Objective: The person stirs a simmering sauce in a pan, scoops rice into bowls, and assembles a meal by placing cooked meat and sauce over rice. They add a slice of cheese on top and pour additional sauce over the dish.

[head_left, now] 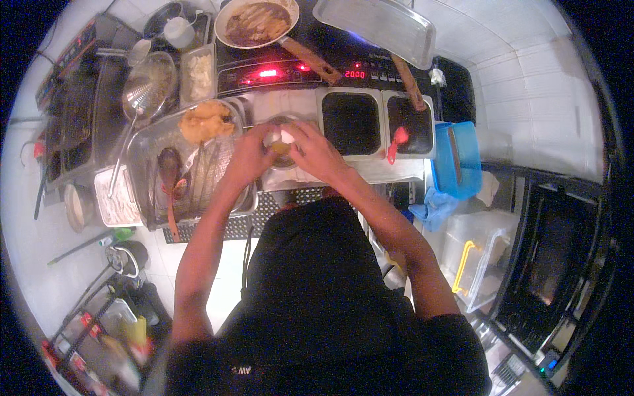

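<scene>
A small white egg [280, 136] is gripped between the left hand [251, 157] and the right hand [314, 150], its long axis seemingly running side to side. It is held just above a small bowl [282, 158] of yellowish liquid. Left of the left hand, a steel tray [148, 155] holds battered pieces and tongs. Beyond the hands, a frying pan [257, 23] holds brown food.

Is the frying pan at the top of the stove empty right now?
No, the frying pan holds brown food and sits on the stove.
</scene>
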The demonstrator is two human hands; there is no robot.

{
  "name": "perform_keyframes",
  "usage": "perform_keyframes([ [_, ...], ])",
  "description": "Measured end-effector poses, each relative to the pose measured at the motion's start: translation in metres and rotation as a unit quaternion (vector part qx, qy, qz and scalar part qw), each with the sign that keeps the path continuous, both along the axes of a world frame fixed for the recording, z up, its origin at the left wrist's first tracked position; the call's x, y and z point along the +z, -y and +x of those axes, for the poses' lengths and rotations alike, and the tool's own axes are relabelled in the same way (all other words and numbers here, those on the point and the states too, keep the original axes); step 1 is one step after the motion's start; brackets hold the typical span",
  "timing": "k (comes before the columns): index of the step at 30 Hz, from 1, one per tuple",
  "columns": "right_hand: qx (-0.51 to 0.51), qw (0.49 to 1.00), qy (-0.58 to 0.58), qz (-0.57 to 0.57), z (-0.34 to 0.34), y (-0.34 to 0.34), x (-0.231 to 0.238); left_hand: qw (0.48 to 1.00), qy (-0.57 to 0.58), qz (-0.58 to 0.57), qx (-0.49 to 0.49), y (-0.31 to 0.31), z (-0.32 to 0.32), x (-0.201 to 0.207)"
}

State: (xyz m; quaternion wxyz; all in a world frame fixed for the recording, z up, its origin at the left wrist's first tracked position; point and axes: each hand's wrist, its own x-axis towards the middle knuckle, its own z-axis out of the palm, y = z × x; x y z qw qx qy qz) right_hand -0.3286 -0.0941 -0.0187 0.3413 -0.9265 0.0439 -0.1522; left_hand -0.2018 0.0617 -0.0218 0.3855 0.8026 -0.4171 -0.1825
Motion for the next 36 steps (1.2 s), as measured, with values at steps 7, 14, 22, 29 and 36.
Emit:
perform_keyframes([
  [7, -0.032, 0.998, 0.050, 0.028, -0.008, 0.046, 0.029, 0.986, 0.148, 0.045, 0.057, 0.040, -0.039, 0.063],
  [14, -0.369, 0.900, 0.228, 0.045, -0.080, 0.200, 0.098, 0.969, 0.161, -0.189, 0.007, 0.241, -0.092, 0.142],
  [22, -0.271, 0.930, 0.068, -0.240, -0.120, 0.364, 0.057, 0.980, 0.147, -0.128, -0.036, 0.368, -0.127, 0.049],
  [29, -0.112, 0.859, -0.077, 0.494, -0.084, 0.172, 0.075, 0.956, 0.201, 0.131, 0.168, 0.083, -0.103, 0.052],
  [36, -0.112, 0.630, -0.270, 0.719, -0.063, -0.032, -0.030, 0.802, 0.421, 0.342, 0.249, -0.148, -0.045, -0.007],
])
